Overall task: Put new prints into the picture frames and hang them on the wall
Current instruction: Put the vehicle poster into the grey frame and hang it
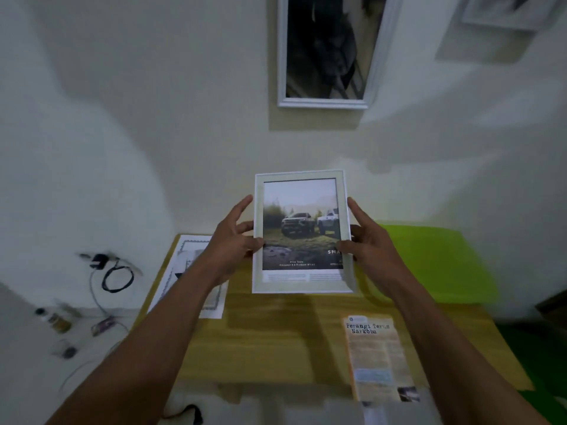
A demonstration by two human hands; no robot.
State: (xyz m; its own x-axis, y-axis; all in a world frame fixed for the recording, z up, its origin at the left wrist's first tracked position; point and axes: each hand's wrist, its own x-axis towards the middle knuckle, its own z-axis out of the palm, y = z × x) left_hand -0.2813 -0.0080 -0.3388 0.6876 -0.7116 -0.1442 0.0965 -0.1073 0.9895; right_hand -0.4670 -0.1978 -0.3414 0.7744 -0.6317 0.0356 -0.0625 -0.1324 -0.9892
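Note:
A white picture frame (302, 285) with a print of two pickup trucks in a misty field is held upright above the wooden table (276, 342). My left hand (234, 243) grips its left edge and my right hand (366, 243) grips its right edge, thumbs on the front. A larger white-framed dark picture (325, 50) hangs on the wall straight above. Part of another framed picture (509, 10) hangs at the top right. An orange printed leaflet (379, 360) lies on the table at the right. A bordered certificate-like sheet (190, 280) lies at the left, partly under my left forearm.
A bright green surface (435, 262) adjoins the table at the right. On the floor at the left lie a black charger with coiled cable (115, 271), small bottles (56, 322) and loose wires. A black cable end (190, 414) shows at the table's near edge.

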